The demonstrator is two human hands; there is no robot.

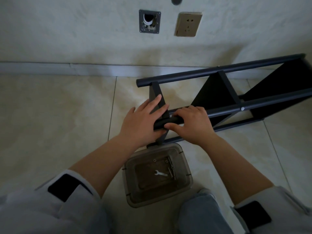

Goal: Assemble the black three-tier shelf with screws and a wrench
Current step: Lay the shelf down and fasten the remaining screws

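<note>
The black shelf [219, 92] lies on its side on the tiled floor, its posts running from centre to far right. My left hand [143, 120] rests flat on the end panel, fingers straight, beside the near post's end. My right hand [192, 124] grips that near post [162, 123], fingers curled over it and thumb under. A silver screw head [242, 108] shows on the post further right. Below my hands stands a smoky plastic bin [183, 178] holding a small silver wrench [160, 174] and several screws [171, 163].
A wall with a skirting board runs behind the shelf, carrying a gold socket [188, 24] and an open wall box [149, 21]. My knee [200, 215] sits right of the bin. Bare tiles stretch to the left.
</note>
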